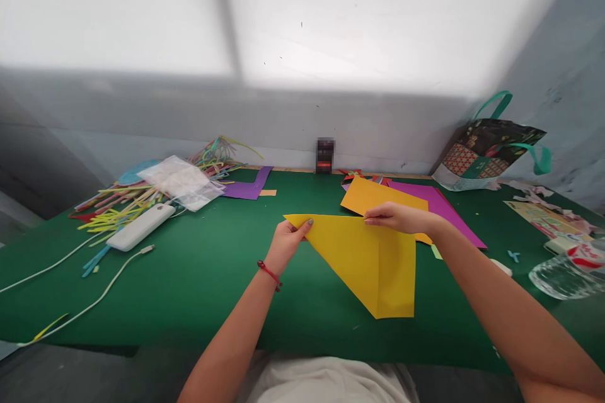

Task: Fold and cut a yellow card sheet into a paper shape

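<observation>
A sheet of yellow paper (359, 258) is held up over the green table, its left side running diagonally from a pointed upper left corner down to the bottom. My left hand (289, 240), with a red bracelet at the wrist, pinches that pointed corner between thumb and fingers. Along the top edge, right of the middle, my right hand (394, 217) is closed on the same sheet. A vertical crease line shows in the paper's right part. Just behind it lie an orange sheet (368, 196) and a magenta sheet (439, 208), partly covered by my right hand and forearm.
On the left of the green table (212, 289) are a white power bank (140, 227), cables, a clear plastic packet (182, 181) and a heap of coloured strips (118, 198). Purple paper (246, 189) lies behind. A patterned bag (491, 151) and a plastic bottle (570, 271) stand right.
</observation>
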Available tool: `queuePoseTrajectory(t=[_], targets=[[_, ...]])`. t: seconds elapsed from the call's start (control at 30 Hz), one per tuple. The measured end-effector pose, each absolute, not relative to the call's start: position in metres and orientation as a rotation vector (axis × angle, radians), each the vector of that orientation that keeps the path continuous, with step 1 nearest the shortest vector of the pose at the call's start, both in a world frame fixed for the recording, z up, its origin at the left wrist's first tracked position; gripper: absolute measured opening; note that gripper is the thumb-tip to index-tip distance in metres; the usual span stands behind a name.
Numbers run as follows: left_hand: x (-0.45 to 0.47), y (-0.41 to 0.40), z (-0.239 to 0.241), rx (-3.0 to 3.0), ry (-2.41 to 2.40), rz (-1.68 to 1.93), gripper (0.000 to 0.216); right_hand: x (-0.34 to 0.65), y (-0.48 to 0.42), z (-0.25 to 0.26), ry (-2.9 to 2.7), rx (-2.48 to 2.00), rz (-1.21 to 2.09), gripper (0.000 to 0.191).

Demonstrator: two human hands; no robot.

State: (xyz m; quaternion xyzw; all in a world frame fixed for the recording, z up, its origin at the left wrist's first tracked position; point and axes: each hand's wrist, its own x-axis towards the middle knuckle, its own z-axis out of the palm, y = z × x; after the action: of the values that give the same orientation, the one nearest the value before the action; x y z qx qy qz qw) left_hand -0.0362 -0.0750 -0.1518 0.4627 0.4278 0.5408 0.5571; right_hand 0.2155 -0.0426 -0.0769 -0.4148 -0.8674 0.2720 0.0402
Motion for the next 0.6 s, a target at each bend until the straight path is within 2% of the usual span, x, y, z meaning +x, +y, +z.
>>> queuePoseTrajectory(t=[0.33,0.6], targets=[[-0.028,-0.062,-0.176,1.019,1.102,1.322,0.039,0.229,-0.018,-0.100,-2.679,-1.382,0.912,0.044],[-0.029,-0.063,-0.189,0.932,1.109,1.371,0.047,0.230,-0.018,-0.115,-2.683,-1.377,1.002,0.049]])
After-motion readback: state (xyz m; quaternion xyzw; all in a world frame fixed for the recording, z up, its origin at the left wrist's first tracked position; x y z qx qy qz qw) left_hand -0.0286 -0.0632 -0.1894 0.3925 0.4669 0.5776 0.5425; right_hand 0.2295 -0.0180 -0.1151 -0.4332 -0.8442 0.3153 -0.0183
